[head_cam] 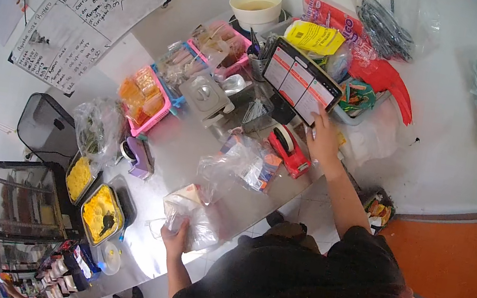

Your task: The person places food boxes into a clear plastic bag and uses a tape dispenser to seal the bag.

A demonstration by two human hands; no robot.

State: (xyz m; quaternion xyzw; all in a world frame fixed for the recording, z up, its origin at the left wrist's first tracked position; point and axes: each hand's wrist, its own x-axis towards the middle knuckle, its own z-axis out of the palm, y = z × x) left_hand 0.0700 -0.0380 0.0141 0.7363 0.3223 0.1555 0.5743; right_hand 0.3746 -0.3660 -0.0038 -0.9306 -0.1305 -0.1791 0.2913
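On the near edge of the metal table, my left hand point(175, 235) grips a clear plastic bag point(203, 232) with a white carton partly showing inside it. My right hand point(325, 140) reaches to a tablet point(300, 83), index finger at the lower right of its lit screen, the other fingers loosely spread and holding nothing. The tablet stands tilted and shows columns of red and white panels. Just left of the right hand is a red tape dispenser point(288, 151). More clear plastic bags point(241, 159) lie crumpled over a blue and orange pack.
Yellow food fills two metal trays point(102, 214) point(78, 177) on the left, by a glass display case point(29, 198). A purple tape dispenser point(138, 159), pink basket point(150, 114) and lidded steel container point(204, 94) line the table. Another person's hand point(10, 288) shows at lower left.
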